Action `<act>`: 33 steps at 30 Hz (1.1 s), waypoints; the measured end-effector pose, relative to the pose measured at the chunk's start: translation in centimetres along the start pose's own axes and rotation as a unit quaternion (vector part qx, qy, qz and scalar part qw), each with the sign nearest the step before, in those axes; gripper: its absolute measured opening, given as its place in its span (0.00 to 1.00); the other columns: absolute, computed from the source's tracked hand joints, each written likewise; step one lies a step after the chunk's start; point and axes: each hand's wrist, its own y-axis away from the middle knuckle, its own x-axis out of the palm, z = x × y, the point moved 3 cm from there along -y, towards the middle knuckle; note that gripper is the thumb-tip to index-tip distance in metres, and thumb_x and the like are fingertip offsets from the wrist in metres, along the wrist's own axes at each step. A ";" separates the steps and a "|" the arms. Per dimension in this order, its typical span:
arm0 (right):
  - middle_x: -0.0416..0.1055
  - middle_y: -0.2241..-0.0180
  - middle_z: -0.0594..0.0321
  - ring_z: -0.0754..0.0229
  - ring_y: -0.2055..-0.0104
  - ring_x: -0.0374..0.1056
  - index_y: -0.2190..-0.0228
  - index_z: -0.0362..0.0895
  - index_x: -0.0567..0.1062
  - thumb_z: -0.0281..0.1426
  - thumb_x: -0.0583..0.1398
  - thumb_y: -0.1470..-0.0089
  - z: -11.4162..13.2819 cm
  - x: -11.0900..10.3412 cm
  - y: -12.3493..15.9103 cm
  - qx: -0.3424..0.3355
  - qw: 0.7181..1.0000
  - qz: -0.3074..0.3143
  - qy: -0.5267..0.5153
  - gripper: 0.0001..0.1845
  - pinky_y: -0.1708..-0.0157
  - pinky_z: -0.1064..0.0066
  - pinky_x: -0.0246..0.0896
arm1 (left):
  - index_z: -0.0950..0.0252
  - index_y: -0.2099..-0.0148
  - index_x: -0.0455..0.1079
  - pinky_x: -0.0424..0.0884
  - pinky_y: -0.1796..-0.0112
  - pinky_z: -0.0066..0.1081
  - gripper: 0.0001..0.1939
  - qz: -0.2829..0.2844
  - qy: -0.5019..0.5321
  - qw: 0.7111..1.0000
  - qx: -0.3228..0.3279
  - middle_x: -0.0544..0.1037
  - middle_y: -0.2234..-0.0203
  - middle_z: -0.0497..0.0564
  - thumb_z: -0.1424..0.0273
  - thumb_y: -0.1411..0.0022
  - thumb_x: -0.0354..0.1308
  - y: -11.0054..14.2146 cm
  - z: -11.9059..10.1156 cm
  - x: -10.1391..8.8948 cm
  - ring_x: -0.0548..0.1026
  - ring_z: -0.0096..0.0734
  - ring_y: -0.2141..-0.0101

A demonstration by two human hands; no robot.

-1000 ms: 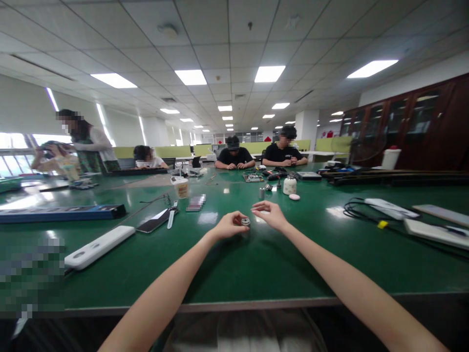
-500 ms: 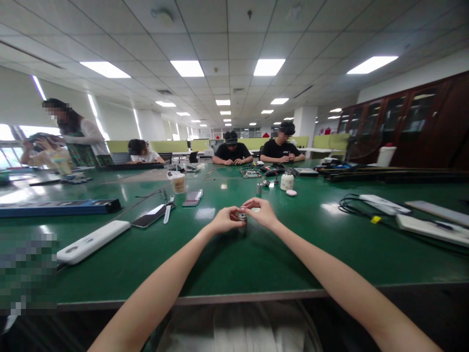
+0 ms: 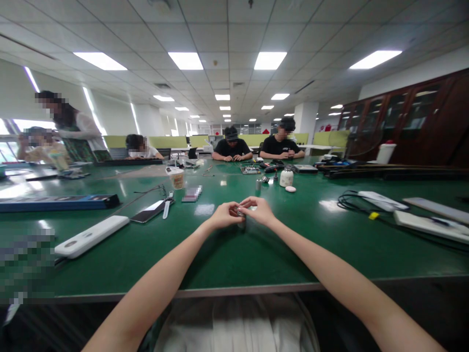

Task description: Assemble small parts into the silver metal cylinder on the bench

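Green and glossy, the bench (image 3: 234,264) runs across the whole view, its near edge just in front of the person's lap. At its left edge lies a long blue bar (image 3: 58,203); closer to the front left corner, a white power strip (image 3: 93,235) lies aslant. Next come a dark slab (image 3: 141,216) bearing a white patch, and a pale strap (image 3: 166,209) at its right end. Toward the far edge stands a paper cup (image 3: 178,179), with a blurred-out flat item (image 3: 191,194) near it.

At the middle of the bench, well in from the near edge, the left hand (image 3: 224,215) curls thumb and fingers around a small metal cylinder (image 3: 241,224), gripping it upright; whether its base touches the bench is unclear. From the other side, the right hand (image 3: 260,211) sets its bent fingertips at the cylinder's top; I cannot tell whether they pinch anything.

Beyond it, a second metal cylinder (image 3: 258,185) stands upright, then a white jar (image 3: 286,178) with a pink disc (image 3: 290,189) just beside it. Toward the right edge, a black cable (image 3: 348,201) loops beside a white strip (image 3: 383,200), carrying a yellow tag (image 3: 373,215).
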 end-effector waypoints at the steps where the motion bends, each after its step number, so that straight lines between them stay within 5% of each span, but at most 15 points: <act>1: 0.79 0.72 0.59 0.56 0.68 0.76 0.69 0.42 0.78 0.33 0.68 0.56 0.1 0.0 0.0 0.002 1.000 -0.002 0.005 0.11 0.67 0.69 0.68 | 0.69 0.59 0.71 0.72 0.69 0.29 0.20 0.000 -0.002 1.000 0.000 0.79 0.73 0.49 0.70 0.57 0.69 0.0 0.0 0.0 0.78 0.32 0.72; 7: 0.69 0.85 0.68 0.59 0.80 0.71 0.67 0.42 0.74 0.42 0.62 0.49 0.5 -1.6 0.2 0.031 0.991 -0.130 0.013 0.15 0.77 0.72 0.61 | 0.68 0.53 0.72 0.74 0.64 0.33 0.27 0.003 -0.076 0.997 0.015 0.81 0.68 0.53 0.65 0.56 0.70 0.2 -0.9 -0.5 0.79 0.37 0.66; 10: 0.67 0.86 0.71 0.58 0.79 0.72 0.64 0.43 0.72 0.38 0.59 0.48 0.2 -2.2 0.3 0.049 0.990 -0.130 -0.015 0.12 0.77 0.72 0.61 | 0.66 0.51 0.73 0.73 0.58 0.35 0.27 -0.023 -0.079 0.996 0.034 0.81 0.61 0.57 0.61 0.53 0.69 0.4 -2.1 -1.0 0.79 0.40 0.58; 15: 0.69 0.83 0.70 0.60 0.76 0.71 0.63 0.43 0.72 0.30 0.58 0.50 -1.2 -1.6 0.4 0.086 0.994 -0.064 -0.034 0.10 0.73 0.72 0.62 | 0.67 0.53 0.73 0.74 0.56 0.37 0.22 -0.062 -0.049 0.996 0.028 0.83 0.66 0.56 0.63 0.49 0.67 0.5 -2.7 -1.3 0.81 0.42 0.61; 21: 0.73 0.69 0.66 0.62 0.69 0.69 0.60 0.43 0.71 0.20 0.64 0.63 -2.8 0.9 1.1 0.127 0.987 0.078 -0.056 0.24 0.67 0.70 0.66 | 0.66 0.55 0.73 0.74 0.60 0.34 0.18 -0.086 -0.080 0.992 0.055 0.83 0.70 0.53 0.67 0.49 0.67 0.6 -2.9 -1.0 0.81 0.40 0.65; 25: 0.74 0.65 0.63 0.59 0.63 0.70 0.60 0.42 0.71 0.26 0.67 0.60 -3.2 1.9 1.6 0.112 0.984 0.135 -0.045 0.22 0.59 0.65 0.66 | 0.65 0.57 0.71 0.73 0.63 0.31 0.16 -0.123 -0.081 0.985 0.090 0.82 0.71 0.51 0.69 0.49 0.66 0.4 -3.5 -0.9 0.81 0.37 0.67; 30: 0.74 0.61 0.59 0.58 0.59 0.70 0.57 0.42 0.72 0.31 0.66 0.55 -3.3 1.8 1.8 0.083 0.986 0.145 -0.022 0.21 0.54 0.64 0.64 | 0.63 0.59 0.70 0.71 0.61 0.34 0.15 -0.212 -0.124 0.966 0.077 0.83 0.71 0.51 0.65 0.48 0.66 -0.2 -1.8 -3.5 0.80 0.38 0.66; 33: 0.75 0.60 0.59 0.58 0.59 0.71 0.57 0.42 0.72 0.31 0.66 0.55 -3.3 1.6 1.8 0.071 0.985 0.155 -0.022 0.20 0.53 0.64 0.64 | 0.63 0.59 0.71 0.72 0.62 0.35 0.15 -0.209 -0.173 0.962 0.015 0.83 0.72 0.50 0.65 0.49 0.66 -0.2 0.9 -5.4 0.80 0.39 0.67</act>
